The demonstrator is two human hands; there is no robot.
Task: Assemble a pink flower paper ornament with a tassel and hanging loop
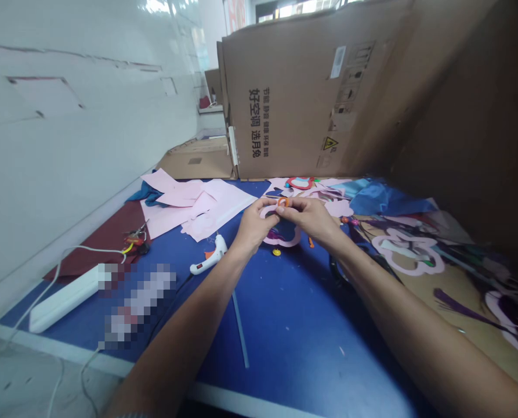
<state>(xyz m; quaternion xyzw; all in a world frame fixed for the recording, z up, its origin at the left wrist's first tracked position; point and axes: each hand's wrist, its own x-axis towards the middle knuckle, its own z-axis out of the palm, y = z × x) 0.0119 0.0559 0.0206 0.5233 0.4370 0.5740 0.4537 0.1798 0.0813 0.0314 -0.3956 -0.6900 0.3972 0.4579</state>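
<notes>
My left hand (254, 223) is closed, thumb and fingers pinching the upper edge of a pink scalloped paper frame (294, 239). My right hand (313, 217) meets it there, pinching a small orange ring (283, 201) against the top of the frame. How the ring and frame are joined is hidden by the fingertips. On the blue tabletop just below the frame lie a small yellow piece (276, 252) and a small orange piece (311, 242). A white glue gun (210, 257) rests left of my left wrist.
Pink paper sheets (210, 203) spread at the back left. A large cardboard box (293, 104) stands behind. At right are another pink flower-shaped frame (409, 251), purple tassels (463, 307) and blue fabric (383, 197). Scissors (137, 235), a white bar (69, 297) and cords lie left.
</notes>
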